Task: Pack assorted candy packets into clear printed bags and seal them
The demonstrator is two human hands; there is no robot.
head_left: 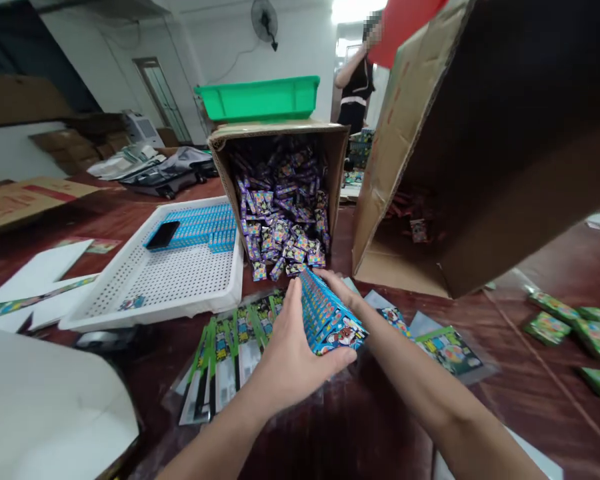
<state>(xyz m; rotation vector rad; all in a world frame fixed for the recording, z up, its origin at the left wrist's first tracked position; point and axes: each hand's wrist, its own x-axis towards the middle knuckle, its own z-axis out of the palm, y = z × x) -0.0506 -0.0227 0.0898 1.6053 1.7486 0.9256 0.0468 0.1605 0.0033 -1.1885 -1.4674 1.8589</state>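
Observation:
A row of small blue printed packets (325, 307), pressed together into one block, is held between my two hands above the table. My left hand (295, 347) grips its left side and near end, the thumb along the front face. Around the far right side goes my right hand (340, 287), its fingers partly hidden by the block. Beneath and left of the hands lie fanned green-and-black printed plastic bags (230, 347). Just beyond, a cardboard box (220, 153) on its side spills small purple candy packets (285, 233).
A white perforated tray (180, 300) at left holds rows of blue packets (200, 223) and a black phone (163, 235). A green bin (260, 100) tops the box. A larger open carton (410, 120) stands right, green packs (550, 327) beyond. A person (355, 87) stands behind.

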